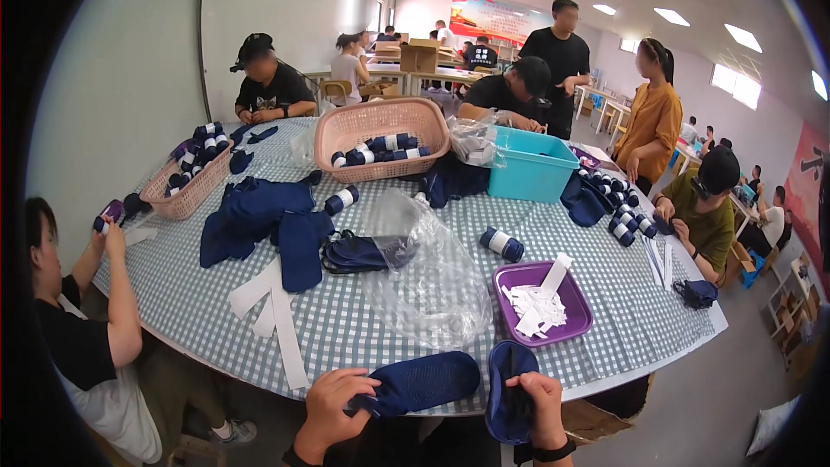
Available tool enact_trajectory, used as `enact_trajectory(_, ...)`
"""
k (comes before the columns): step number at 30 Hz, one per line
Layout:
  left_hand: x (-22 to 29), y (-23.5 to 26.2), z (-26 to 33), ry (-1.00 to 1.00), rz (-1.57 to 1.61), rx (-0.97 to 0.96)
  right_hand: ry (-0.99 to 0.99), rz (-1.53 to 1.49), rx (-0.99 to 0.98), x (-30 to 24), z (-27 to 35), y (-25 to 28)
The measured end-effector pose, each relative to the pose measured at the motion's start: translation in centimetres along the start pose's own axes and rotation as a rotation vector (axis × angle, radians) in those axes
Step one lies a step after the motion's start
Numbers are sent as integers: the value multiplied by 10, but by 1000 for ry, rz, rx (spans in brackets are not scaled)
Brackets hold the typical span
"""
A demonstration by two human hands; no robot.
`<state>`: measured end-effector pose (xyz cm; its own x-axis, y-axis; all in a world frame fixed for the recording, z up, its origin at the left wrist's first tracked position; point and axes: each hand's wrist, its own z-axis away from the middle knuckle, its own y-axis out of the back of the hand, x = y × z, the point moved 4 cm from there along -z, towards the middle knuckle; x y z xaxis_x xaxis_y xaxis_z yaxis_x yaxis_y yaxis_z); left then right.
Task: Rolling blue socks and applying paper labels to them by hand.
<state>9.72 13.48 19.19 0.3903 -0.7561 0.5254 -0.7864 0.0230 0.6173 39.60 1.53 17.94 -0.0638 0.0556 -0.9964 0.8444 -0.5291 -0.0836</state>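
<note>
At the table's near edge, my left hand (335, 406) is closed on the end of a navy sock (428, 382). That sock lies flat, pointing right, with fine dots on its upward side. My right hand (543, 405) pinches a second navy sock (499, 376), which stands lengthwise with its opening upward. The toe ends of the two socks are close together. Just beyond, a purple tray (581, 329) holds white paper strips (538, 308). A crumpled clear plastic bag (432, 294) lies past the socks. Near it is a rolled navy sock bundle (502, 244) with a white band.
Loose navy socks (259, 212) and long white paper strips (287, 337) lie on the left. Farther back stand a pink basket (380, 112) of banded rolls and a turquoise bin (533, 175). A smaller pink basket (186, 199) is at left. Several people work around the checked tablecloth (605, 294).
</note>
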Motion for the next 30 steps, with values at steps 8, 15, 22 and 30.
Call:
enact_trajectory(8, -1, 0, -3, 19, 39, 13, 0, -40, 41, -6, -5, 4)
enact_trajectory(15, 0, -1, -3, 18, 10, -2, 10, -39, -20, -6, -12, 5)
enact_trajectory(22, -2, -1, -3, 12, 11, -2, 33, -26, -33, -3, -13, 8)
enact_trajectory(30, 0, -1, -3, 12, 10, 10, 40, -48, -54, 1, -14, 12)
